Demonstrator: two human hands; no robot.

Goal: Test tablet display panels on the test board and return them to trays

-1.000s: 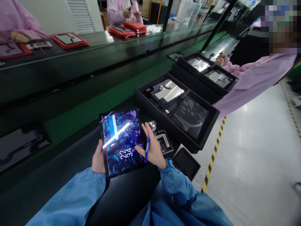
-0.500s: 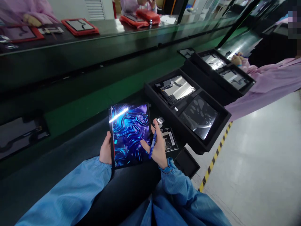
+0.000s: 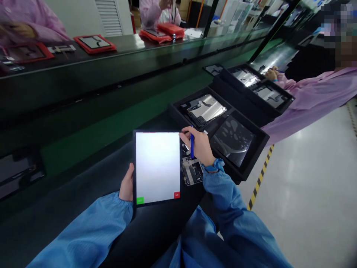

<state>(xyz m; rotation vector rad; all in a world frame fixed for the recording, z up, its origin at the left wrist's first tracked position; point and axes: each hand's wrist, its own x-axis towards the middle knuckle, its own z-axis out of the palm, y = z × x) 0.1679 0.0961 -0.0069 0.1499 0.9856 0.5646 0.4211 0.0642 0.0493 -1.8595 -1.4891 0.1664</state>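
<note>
My left hand [image 3: 127, 184] grips the left edge of a tablet screen [image 3: 157, 167], thumb along its side and the other fingers hidden beneath. The screen glows white, with a small green box at its lower left and a red one at its lower right. A blue pen [image 3: 192, 146] is tucked in my right hand [image 3: 201, 144], whose fingertips are at the upper right corner of the tablet screen. Below that hand, beside the screen, lies a circuit board assembly [image 3: 192, 172], partly covered.
To the right is a black two-compartment tray [image 3: 255, 158] holding panels. Behind it, another black tray [image 3: 284, 108] stands near a co-worker in a pink sleeve [image 3: 312, 87]. Red-wrapped panels [image 3: 95, 43] lie on the far counter. Another panel [image 3: 19, 171] is at the left.
The screen has gone from a blue and purple pattern to plain white with coloured corner boxes. My right hand, with the pen, has moved up from the lower right side to the top corner.
</note>
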